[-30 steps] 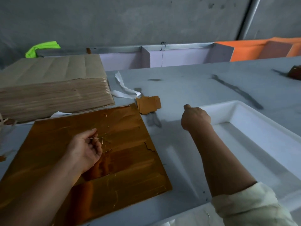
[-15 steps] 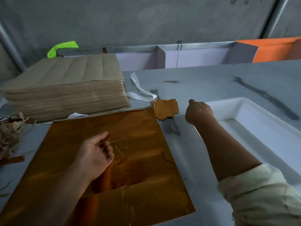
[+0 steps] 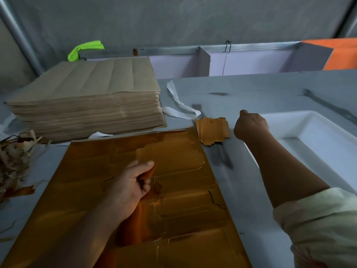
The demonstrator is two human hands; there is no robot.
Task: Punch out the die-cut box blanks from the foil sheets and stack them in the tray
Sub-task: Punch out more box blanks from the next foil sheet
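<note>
The left hand, loosely curled over the foil sheet a moment ago, now pinches a lifted flap at a die-cut line mid-sheet, so a blank is probably about to be worked free. Further off, the right hand stays clenched with nothing visible in it, between one loose blank and the white tray at right. At far left, the sheet stack and the scrap pile crowd the sheet's edges.

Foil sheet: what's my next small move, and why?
Probably lift the left hand to tear the blank free: it seems to pinch a raised cut edge in the foil sheet, whose blank outlines sit unpunched. The right hand is fisted by the white tray.
</note>
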